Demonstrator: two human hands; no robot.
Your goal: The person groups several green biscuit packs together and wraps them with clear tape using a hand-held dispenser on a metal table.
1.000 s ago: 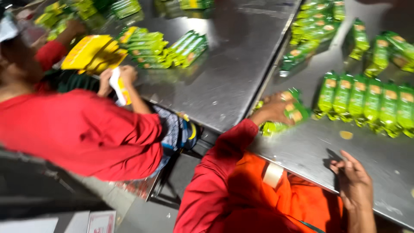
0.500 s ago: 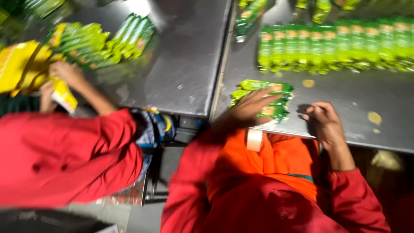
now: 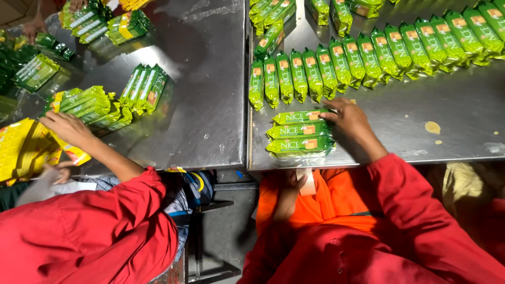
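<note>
right hand (image 3: 351,125): resting palm-down on the steel table (image 3: 421,105); fingers spread loosely, fingertips touching the right ends of the stacked green packets (image 3: 301,132); not gripping anything
left hand (image 3: 294,181): sitting below the table edge, against the orange apron (image 3: 336,202); fingers curling loosely; cannot tell if holding anything
stacked green packets: three long green wrappers lying side by side, just left of the right hand, close to the near table edge
packet row (image 3: 368,58): many green packets standing in a line just beyond the right hand, running away to the right; more green packets lying further off
crumbs (image 3: 432,127): small yellowish bits lying on the steel, right of the right hand
co-worker's hand (image 3: 68,129): another person in a red sleeve reaching well left of the left hand; touching yellow packets (image 3: 23,150); green packet bundles (image 3: 142,87) sitting just past it
second table (image 3: 200,105): steel; adjoining on the left, narrow seam between
</note>
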